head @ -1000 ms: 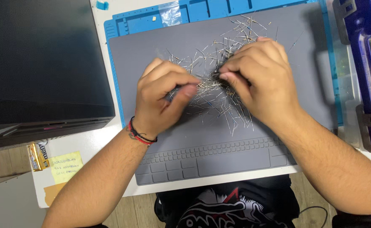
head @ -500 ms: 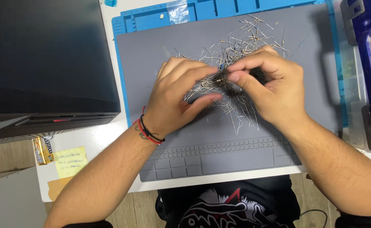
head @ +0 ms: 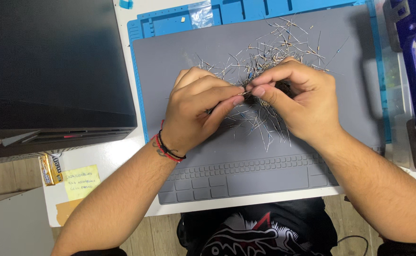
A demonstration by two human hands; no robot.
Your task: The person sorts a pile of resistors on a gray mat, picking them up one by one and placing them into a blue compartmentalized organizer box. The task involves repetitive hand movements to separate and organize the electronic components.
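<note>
Hands (head: 246, 102) shifted up-right over resistor pile (head: 274, 52); mat (head: 170, 61) beneath.

I see a loose, tangled pile of thin wire-leaded components (head: 265, 61) in the upper centre of the frame, silvery leads crossing at all angles, some with small blue bodies. One component (head: 244, 93) sits pinched at mid-frame, roughly level, above the heap.

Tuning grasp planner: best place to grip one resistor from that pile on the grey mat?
Probably by a bare wire lead, from above at the pile's loose upper edge: strays there lie flat and apart on the grey mat, bodies tiny, centre tangled.
</note>
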